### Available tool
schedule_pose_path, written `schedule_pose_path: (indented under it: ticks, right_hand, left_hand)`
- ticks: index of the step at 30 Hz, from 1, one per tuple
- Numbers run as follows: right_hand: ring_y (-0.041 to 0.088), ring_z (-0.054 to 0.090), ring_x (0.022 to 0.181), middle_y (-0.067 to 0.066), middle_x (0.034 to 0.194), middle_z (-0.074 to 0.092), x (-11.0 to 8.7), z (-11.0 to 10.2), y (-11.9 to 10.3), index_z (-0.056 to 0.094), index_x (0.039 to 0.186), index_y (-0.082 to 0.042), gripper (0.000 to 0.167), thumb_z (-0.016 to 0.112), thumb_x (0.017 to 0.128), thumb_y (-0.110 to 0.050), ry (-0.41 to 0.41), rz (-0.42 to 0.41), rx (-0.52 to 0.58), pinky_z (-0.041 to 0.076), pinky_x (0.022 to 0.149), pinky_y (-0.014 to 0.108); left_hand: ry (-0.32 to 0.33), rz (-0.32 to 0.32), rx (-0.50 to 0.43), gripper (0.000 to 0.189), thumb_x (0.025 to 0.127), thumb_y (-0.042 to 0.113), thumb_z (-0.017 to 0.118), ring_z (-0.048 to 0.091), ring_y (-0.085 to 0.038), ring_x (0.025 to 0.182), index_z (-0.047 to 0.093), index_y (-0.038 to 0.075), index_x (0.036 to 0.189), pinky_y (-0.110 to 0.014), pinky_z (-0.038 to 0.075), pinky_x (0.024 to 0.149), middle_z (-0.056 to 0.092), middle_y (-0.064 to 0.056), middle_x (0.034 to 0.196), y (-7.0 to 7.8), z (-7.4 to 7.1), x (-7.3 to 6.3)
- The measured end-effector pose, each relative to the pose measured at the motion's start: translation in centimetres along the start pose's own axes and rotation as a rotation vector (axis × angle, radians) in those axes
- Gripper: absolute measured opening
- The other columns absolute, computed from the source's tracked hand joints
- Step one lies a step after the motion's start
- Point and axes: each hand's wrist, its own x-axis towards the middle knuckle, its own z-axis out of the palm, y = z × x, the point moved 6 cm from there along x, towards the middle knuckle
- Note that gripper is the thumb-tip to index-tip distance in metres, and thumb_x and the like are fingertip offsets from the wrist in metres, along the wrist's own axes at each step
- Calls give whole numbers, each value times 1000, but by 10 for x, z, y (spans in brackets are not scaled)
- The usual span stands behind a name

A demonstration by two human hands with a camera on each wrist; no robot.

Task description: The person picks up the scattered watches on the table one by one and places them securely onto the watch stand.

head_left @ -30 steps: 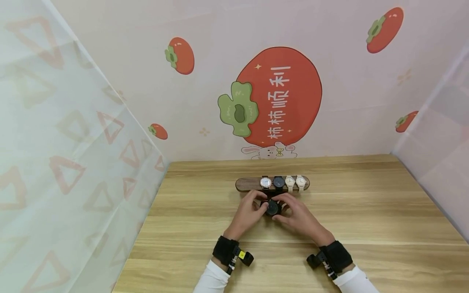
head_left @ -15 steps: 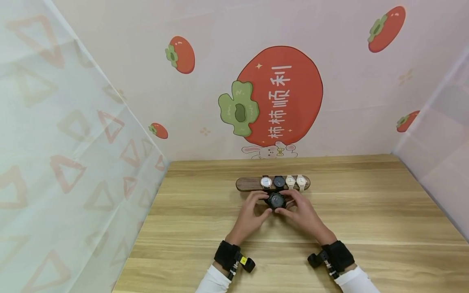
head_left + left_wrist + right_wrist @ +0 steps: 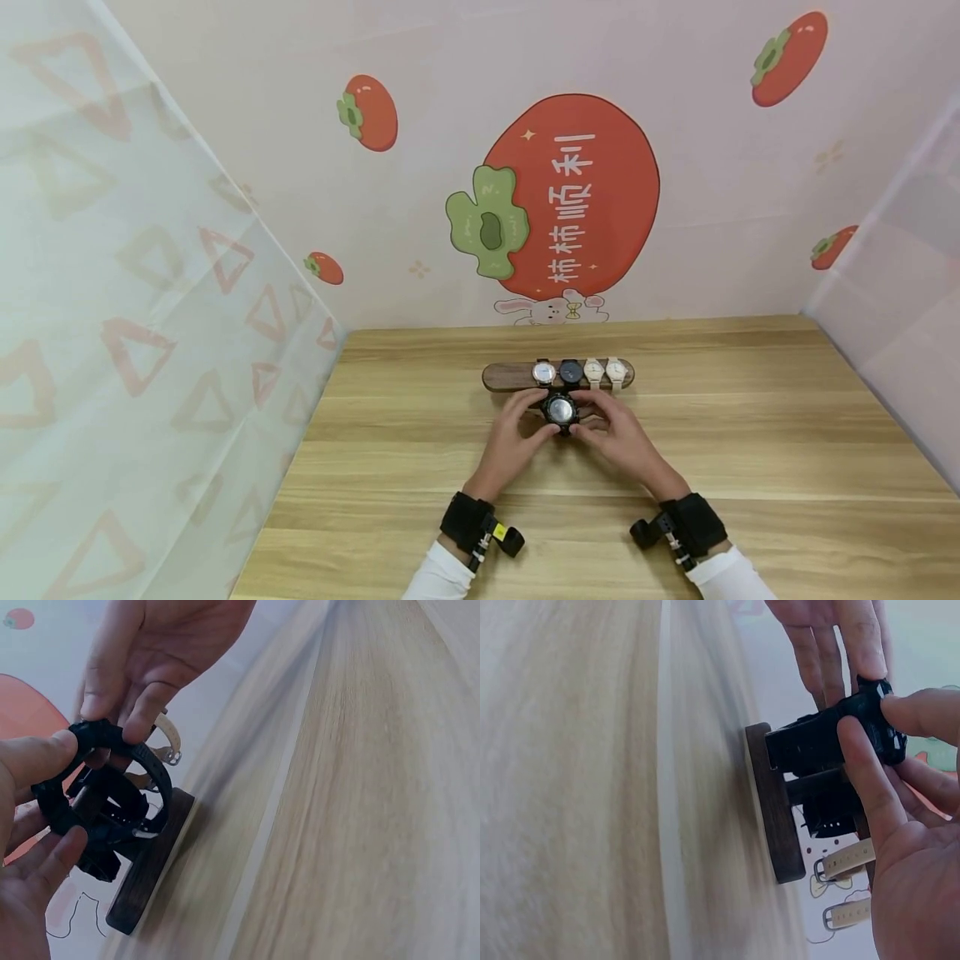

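A chunky black wristwatch (image 3: 561, 408) is held face up between both hands, right in front of a dark wooden watch stand (image 3: 507, 377). My left hand (image 3: 512, 444) pinches its left side with thumb and forefinger, and my right hand (image 3: 624, 442) pinches the right side. In the left wrist view the black strap (image 3: 161, 784) makes a loop below the case, with a buckle low on it. The right wrist view shows the watch side-on, its strap (image 3: 802, 746) overlapping the stand's base (image 3: 776, 817).
Along the stand's bar sit a white-faced watch (image 3: 543, 372), a dark-faced watch (image 3: 571, 372) and two cream watches (image 3: 617, 371). The wood-grain table (image 3: 420, 417) meets a back wall (image 3: 420, 208) printed with persimmons. Side panels (image 3: 187, 333) close in the left and right.
Both hands have brought the watch up closer to the stand. Its face has tilted up and catches the light, and the thumbs have shifted to its near edge.
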Motion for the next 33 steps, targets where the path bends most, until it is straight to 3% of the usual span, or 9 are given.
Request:
schedule_pose_path:
  ticks: [4,8,13,20,28,33]
  right_hand:
    - [33,71,110,25,135,62,0,-3,-2,59,142,3,53,80,93,3,-7,-11,-2,63,92,25]
    - [25,73,102,19,125,69,-2,-7,-3,64,136,-1,47,83,94,-9,15,-24,-59,64,84,28]
    - [22,72,94,16,119,71,-3,-9,-3,66,134,-3,48,85,91,-10,46,-60,-119,64,78,30]
    - [29,72,95,19,128,68,-3,-6,-3,66,136,-3,53,87,87,-7,35,-102,-167,64,81,32]
    - [29,71,100,17,126,71,-4,-9,-4,67,133,-2,55,89,84,-12,41,-126,-175,64,83,34]
    - [23,70,103,17,122,72,-4,-8,-5,67,131,-1,54,89,83,-9,50,-163,-178,64,83,36]
  left_hand:
    - [3,-6,-33,56,97,28,80,60,-26,138,61,16,148,-46,52,116,61,-5,151,-1,-2,-1]
    - [-10,10,-50,52,99,28,77,63,-27,136,64,14,147,-43,55,113,62,-7,150,-1,-3,-2]
    - [-51,8,-28,58,98,31,79,58,-27,142,60,19,152,-49,51,117,59,-3,154,1,-2,-3]
    - [-111,-3,-46,75,90,28,88,48,-28,151,54,21,157,-53,43,123,52,-2,159,5,1,-1]
    - [-137,27,-35,72,91,20,87,51,-29,148,55,16,156,-45,49,119,53,-6,159,8,3,2]
    - [-135,7,-42,71,91,17,87,55,-29,145,56,14,154,-40,51,118,55,-8,156,7,4,2]
